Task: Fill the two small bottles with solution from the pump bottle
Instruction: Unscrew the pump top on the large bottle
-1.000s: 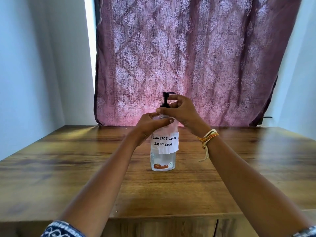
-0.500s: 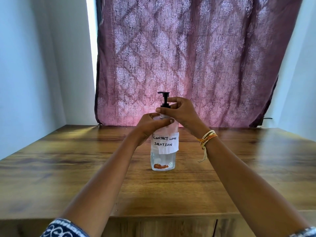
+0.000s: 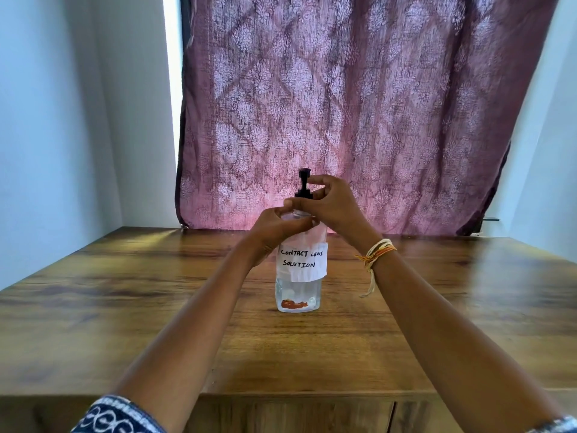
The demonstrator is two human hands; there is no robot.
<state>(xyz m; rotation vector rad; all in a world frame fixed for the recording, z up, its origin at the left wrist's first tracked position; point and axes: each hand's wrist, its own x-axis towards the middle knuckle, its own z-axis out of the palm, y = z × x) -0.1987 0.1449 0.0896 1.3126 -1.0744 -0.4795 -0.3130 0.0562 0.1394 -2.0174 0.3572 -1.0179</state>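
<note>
Wooden table (image 3: 125,323) mid-top, both hands grip pump bottle (image 3: 298,295), edges well apart.

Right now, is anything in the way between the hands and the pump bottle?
No. Both hands are already on the pump bottle: the left hand grips its shoulder, and the right hand pinches the black pump collar. No small bottles show on the table.

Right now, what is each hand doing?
Left hand: grips the pump bottle at its shoulder.
Right hand: pinches the black pump collar.
</note>
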